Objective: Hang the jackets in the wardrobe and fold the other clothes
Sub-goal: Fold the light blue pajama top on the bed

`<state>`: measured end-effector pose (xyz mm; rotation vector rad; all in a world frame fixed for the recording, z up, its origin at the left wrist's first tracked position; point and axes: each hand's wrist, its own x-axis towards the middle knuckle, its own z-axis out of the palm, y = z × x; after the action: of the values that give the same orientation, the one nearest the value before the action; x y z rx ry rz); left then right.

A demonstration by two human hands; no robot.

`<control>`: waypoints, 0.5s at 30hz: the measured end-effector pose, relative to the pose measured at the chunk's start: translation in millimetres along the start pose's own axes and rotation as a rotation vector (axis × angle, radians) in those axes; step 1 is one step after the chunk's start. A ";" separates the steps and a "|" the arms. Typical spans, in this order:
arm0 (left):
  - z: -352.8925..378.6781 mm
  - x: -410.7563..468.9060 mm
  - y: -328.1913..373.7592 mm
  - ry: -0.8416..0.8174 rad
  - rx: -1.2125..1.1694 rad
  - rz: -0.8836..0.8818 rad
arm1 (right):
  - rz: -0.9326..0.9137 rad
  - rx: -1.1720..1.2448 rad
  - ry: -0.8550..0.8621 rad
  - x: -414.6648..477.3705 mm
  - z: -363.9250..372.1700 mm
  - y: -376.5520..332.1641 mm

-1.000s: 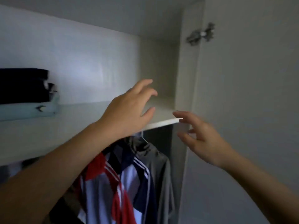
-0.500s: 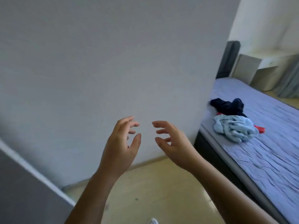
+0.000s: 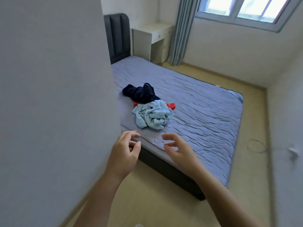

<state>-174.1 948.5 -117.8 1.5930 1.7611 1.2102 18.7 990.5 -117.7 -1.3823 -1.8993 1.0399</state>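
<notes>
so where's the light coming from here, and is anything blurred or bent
Head view: daylight enters through the white-framed window, blown out; the picture's right edge is smeared; wide-angle distortion tilts the walls; the crumpled light blue garment looks fairly sharp.

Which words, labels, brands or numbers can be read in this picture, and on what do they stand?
No text can be read anywhere.
The light blue garment, the dark blue garment and the red garment on the bed show no legible print, label or number.
</notes>
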 end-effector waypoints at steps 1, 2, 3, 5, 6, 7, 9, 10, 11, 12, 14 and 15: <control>9.1 23.2 -2.0 -0.026 -0.002 0.008 | 0.024 0.008 0.021 15.1 -7.1 7.2; 19.1 44.2 -3.8 -0.058 -0.006 0.015 | 0.049 0.016 0.044 28.6 -13.9 14.7; 29.8 62.8 -6.8 -0.091 -0.013 0.023 | 0.072 0.020 0.066 40.7 -20.0 23.2; 53.1 97.2 -18.0 -0.154 -0.017 0.019 | 0.117 0.023 0.099 64.2 -30.1 44.6; 65.9 113.6 -25.5 -0.183 -0.014 0.007 | 0.142 0.032 0.106 76.4 -34.2 56.8; 79.0 129.3 -33.5 -0.210 -0.008 -0.008 | 0.165 0.044 0.110 89.6 -37.5 69.1; 104.7 160.9 -51.0 -0.256 0.015 -0.054 | 0.201 0.074 0.104 121.0 -42.9 93.1; 117.4 177.0 -60.3 -0.279 0.034 -0.088 | 0.223 0.100 0.094 140.0 -44.8 104.6; 128.9 192.9 -69.2 -0.296 0.056 -0.119 | 0.243 0.129 0.081 160.3 -46.0 114.9; 138.9 209.2 -77.4 -0.301 0.075 -0.145 | 0.257 0.157 0.064 182.3 -46.6 124.2; 154.7 243.9 -91.7 -0.303 0.106 -0.205 | 0.298 0.202 0.037 228.8 -48.0 140.2; 161.7 262.8 -98.0 -0.304 0.115 -0.227 | 0.318 0.213 0.026 252.6 -48.7 146.8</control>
<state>-151.1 1252.8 -225.9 1.4990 1.7777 0.7317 55.3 1267.8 -215.1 -1.5924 -1.5290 1.3255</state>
